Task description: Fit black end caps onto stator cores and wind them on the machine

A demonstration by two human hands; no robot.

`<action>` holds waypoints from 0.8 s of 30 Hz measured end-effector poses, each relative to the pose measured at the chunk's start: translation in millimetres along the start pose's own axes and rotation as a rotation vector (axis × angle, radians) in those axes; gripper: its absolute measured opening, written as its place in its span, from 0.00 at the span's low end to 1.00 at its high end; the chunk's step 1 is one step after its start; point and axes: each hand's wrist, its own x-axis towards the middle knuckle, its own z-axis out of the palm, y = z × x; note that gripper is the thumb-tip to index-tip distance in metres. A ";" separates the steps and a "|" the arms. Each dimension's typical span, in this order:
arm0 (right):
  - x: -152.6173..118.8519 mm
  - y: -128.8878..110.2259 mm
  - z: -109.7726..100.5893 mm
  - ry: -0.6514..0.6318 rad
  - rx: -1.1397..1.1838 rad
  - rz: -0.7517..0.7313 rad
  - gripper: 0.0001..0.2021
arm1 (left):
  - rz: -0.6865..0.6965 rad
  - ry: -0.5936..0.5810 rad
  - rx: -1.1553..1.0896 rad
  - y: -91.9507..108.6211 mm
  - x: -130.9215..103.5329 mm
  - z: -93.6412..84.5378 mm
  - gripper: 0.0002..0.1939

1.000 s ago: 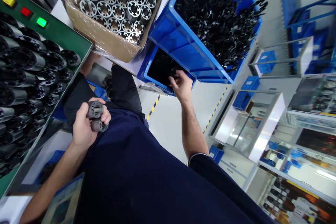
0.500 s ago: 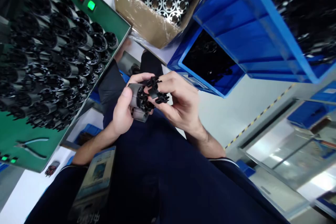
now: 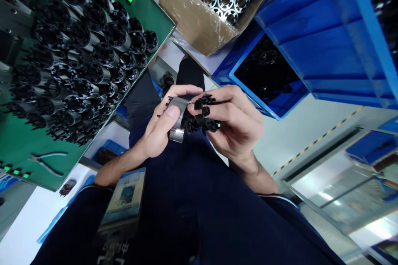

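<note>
My left hand (image 3: 152,138) is closed around a grey metal stator core (image 3: 182,105), its thumb pressed on the smooth side. Short black prongs stick out at that core's left end. Just below it, a second metal core (image 3: 177,135) shows partly, also at the left hand. My right hand (image 3: 239,124) pinches black toothed plastic end pieces (image 3: 209,124) in its fingers, close to the right end of the cores. More black plastic lies between the two hands; whether it is seated on a core, I cannot tell.
Left, a green machine bench (image 3: 34,145) bears many black-ended stators (image 3: 105,54) and pliers (image 3: 46,161). A cardboard box (image 3: 192,16) of bare cores stands ahead. Blue bins (image 3: 276,107) with black parts are at the right. One stator with reddish wire (image 3: 67,187) lies at lower left.
The camera view has shifted, so the surroundings sit farther right. The core in my left hand has turned, and black prongs now show at its left end. My right fingers still hold black pieces.
</note>
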 end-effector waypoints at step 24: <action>-11.3 0.5 -8.2 0.010 -0.023 0.024 0.09 | 0.194 0.098 -0.068 23.0 25.5 19.0 0.23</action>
